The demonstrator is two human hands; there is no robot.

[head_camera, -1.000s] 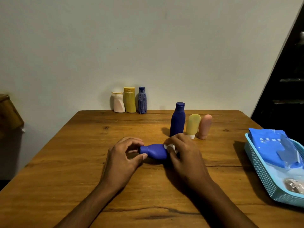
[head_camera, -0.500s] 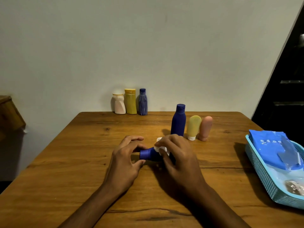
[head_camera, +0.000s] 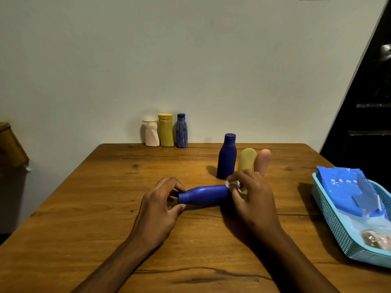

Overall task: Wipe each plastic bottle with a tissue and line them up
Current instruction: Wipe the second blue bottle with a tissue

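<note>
A blue plastic bottle (head_camera: 204,195) lies on its side at the middle of the wooden table (head_camera: 84,208), cap end to the left. My left hand (head_camera: 160,206) pinches that cap end between thumb and fingers. My right hand (head_camera: 251,199) holds a crumpled white tissue (head_camera: 232,184) against the bottle's right end. Behind it stand a taller blue bottle (head_camera: 226,157), a yellow tube (head_camera: 247,158) and a pink tube (head_camera: 262,158). At the table's far edge a white bottle (head_camera: 150,134), a yellow bottle (head_camera: 166,130) and a streaked blue bottle (head_camera: 182,131) stand side by side.
A light blue mesh basket (head_camera: 336,227) sits at the right edge of the table, holding a blue tissue pack (head_camera: 347,187) and a crinkled wrapper (head_camera: 374,240). A wall rises right behind the table. A wooden object (head_camera: 10,144) shows at the left.
My right hand slid the tissue from the bottle's middle to its right end, uncovering most of the blue body. My left hand kept its hold on the cap end.
</note>
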